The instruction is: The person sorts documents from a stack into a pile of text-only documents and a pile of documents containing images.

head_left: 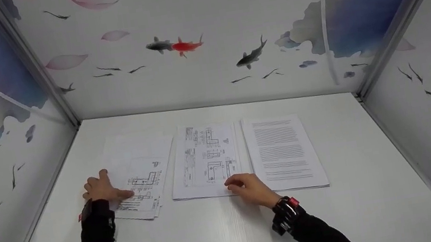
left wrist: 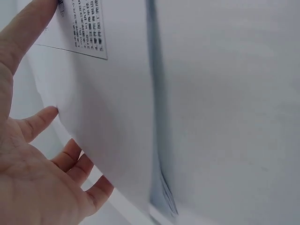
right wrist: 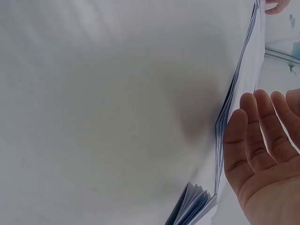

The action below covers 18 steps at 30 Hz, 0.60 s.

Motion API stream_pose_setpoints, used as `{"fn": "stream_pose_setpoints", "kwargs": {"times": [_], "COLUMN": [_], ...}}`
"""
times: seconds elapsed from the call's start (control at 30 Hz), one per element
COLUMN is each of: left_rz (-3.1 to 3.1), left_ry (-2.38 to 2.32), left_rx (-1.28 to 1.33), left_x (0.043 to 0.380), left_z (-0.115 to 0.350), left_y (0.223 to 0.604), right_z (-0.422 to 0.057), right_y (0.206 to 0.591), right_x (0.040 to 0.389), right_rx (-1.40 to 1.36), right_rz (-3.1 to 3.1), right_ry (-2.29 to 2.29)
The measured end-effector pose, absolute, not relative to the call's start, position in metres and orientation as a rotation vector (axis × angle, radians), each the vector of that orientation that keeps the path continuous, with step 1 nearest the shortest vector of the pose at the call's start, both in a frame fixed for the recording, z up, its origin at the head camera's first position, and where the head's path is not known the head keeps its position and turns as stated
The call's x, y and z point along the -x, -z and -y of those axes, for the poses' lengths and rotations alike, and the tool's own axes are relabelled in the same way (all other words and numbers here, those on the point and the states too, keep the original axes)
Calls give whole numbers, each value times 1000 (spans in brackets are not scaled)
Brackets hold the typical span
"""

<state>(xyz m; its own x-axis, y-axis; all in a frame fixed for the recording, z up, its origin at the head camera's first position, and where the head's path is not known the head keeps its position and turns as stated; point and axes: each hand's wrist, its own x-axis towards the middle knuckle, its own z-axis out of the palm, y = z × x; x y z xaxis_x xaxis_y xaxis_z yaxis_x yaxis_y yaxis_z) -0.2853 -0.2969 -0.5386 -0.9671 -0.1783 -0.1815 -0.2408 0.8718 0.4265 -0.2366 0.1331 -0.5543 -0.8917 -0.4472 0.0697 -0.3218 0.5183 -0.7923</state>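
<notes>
My left hand (head_left: pixel 101 189) lies at the left edge of the left stack of papers (head_left: pixel 134 151), whose top sheet carries a technical drawing. In the left wrist view, the thumb of my left hand (left wrist: pixel 28 173) rests on the printed face and the other fingertips meet the edge of the paper (left wrist: pixel 108 103). My right hand (head_left: pixel 252 191), fingers loosely bent, is over the lower right corner of the middle stack of drawings (head_left: pixel 199 158). Nothing shows between the fingers of my right hand (right wrist: pixel 267 164), which are beside the stack's edge in the right wrist view.
To the right of the middle stack lies a stack of text pages (head_left: pixel 282 149). Layered sheet edges (right wrist: pixel 192 204) fan out low in the right wrist view. The white table (head_left: pixel 366 201) is bounded by a back wall (head_left: pixel 209 83) and side walls, all printed with fish and petals.
</notes>
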Motion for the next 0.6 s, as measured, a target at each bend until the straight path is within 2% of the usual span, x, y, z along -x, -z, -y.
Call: {"fn": "stream_pose_setpoints", "kwargs": {"times": [0.27,0.6], "left_rz": [-2930,-2948], "left_ry": [-586,-880], "left_rx": [338,150], "left_x": [294,283], "left_z": [295,291], "left_y": [541,543], "right_z": [-131,-128], "right_y": [557,555], "right_x": [237,236], "right_rx": [669,680], "right_rz": [-2585,-2584], "right_ry": [1328,1331]}}
